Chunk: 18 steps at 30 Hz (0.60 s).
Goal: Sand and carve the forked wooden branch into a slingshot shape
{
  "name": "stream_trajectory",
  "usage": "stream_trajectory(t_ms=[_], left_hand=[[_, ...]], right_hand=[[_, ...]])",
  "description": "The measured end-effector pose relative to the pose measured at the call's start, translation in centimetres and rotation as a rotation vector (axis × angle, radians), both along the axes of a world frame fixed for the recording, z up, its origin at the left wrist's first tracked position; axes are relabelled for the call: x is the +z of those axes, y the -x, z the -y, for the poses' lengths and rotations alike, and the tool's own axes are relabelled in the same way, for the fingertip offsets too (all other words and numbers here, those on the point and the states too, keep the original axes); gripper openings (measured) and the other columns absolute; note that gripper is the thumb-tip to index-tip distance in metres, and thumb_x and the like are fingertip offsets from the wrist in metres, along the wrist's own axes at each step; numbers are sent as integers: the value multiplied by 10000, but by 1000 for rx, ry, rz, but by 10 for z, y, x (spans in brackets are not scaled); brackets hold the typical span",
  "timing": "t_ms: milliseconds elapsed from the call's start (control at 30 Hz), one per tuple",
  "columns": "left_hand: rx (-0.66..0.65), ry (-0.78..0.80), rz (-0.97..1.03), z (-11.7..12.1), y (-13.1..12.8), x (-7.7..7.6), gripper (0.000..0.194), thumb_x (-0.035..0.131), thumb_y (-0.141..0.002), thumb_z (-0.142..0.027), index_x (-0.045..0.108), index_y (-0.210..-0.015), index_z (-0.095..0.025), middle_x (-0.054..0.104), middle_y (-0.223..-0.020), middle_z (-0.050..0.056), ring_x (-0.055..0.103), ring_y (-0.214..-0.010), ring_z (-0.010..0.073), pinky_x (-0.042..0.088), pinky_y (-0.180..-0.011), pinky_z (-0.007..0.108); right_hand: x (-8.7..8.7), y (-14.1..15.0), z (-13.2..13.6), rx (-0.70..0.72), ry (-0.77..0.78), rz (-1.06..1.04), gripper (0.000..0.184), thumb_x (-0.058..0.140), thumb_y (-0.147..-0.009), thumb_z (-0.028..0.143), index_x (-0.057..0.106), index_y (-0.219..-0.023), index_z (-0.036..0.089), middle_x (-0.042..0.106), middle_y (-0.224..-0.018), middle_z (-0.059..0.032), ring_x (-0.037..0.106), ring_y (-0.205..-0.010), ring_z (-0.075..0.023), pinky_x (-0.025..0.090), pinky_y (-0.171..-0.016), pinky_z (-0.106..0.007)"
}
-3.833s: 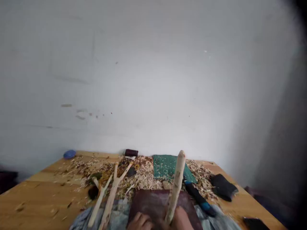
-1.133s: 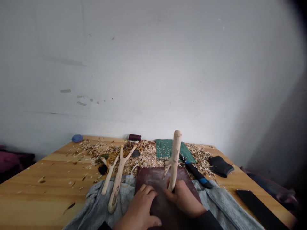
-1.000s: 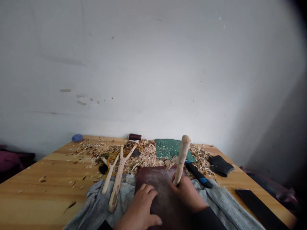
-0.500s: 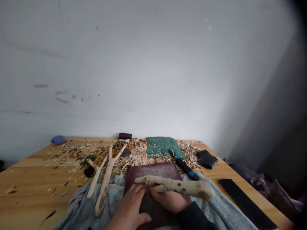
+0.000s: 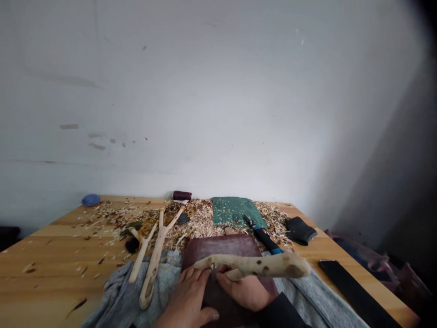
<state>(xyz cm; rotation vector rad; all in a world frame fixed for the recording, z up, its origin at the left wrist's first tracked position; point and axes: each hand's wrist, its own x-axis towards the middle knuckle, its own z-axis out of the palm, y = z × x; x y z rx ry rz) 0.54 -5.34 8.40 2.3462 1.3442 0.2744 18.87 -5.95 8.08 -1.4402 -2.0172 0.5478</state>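
Note:
A peeled forked stick (image 5: 273, 265) lies crosswise over a dark red sheet (image 5: 232, 246) that looks like sandpaper. My right hand (image 5: 244, 291) is closed around the stick's forked end, its fingers partly behind the wood. The thick rounded end points to the right. My left hand (image 5: 191, 294) rests flat on the sheet, thumb apart, fingertips beside the stick's thin left tip. Whether those fingertips press on the wood or only on the sheet, I cannot tell. Under the sheet is a grey cloth (image 5: 116, 291).
Two more peeled forked sticks, a larger one (image 5: 155, 264) and a smaller one (image 5: 141, 257), lie left. Behind are wood shavings (image 5: 201, 216), a green sheet (image 5: 235, 209), a black-and-blue knife (image 5: 262, 234) and a dark red roll (image 5: 182, 195). A black phone (image 5: 355, 291) lies right.
The view has shifted slightly, so everything sits a little further right. The thick end of the stick appears a little higher; both hands keep nearly the same pose.

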Motion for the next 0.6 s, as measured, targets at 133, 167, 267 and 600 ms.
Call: stream_trajectory(t_ms=[133, 167, 267, 600], left_hand=[[-35, 19, -51, 4, 1, 7, 736, 693, -693, -315, 466, -1377, -168, 450, -1453, 131, 267, -1401, 335, 186, -1147, 527], [-40, 23, -77, 5, 1, 8, 744, 676, -716, -346, 441, -1398, -162, 421, -1472, 130, 241, -1412, 332, 157, -1154, 533], [-39, 14, -161, 4, 2, 8, 739, 595, -789, -444, 397, -1433, -140, 313, -1527, 124, 192, -1428, 324, 121, -1159, 544], [-35, -22, -239, 2, 2, 6, 747, 547, -809, -507, 388, -1442, -144, 285, -1533, 113, 187, -1428, 331, 162, -1149, 550]], right_hand=[[1, 0, -1, 51, 22, -52, 141, 515, -827, 244, 638, -831, 175, 672, -832, -35, 616, -789, -171, 477, -721, -250], [-1, -2, -5, 16, 27, -69, 122, 527, -812, 231, 634, -786, 177, 665, -779, -22, 609, -737, -159, 473, -676, -235], [-8, -16, -20, -188, -6, -44, 105, 550, -762, 185, 610, -677, 184, 631, -663, -2, 580, -650, -147, 446, -618, -228], [-26, -31, -22, -104, -112, 53, 149, 530, -876, 255, 657, -825, 195, 662, -818, -35, 610, -822, -201, 480, -767, -311]])
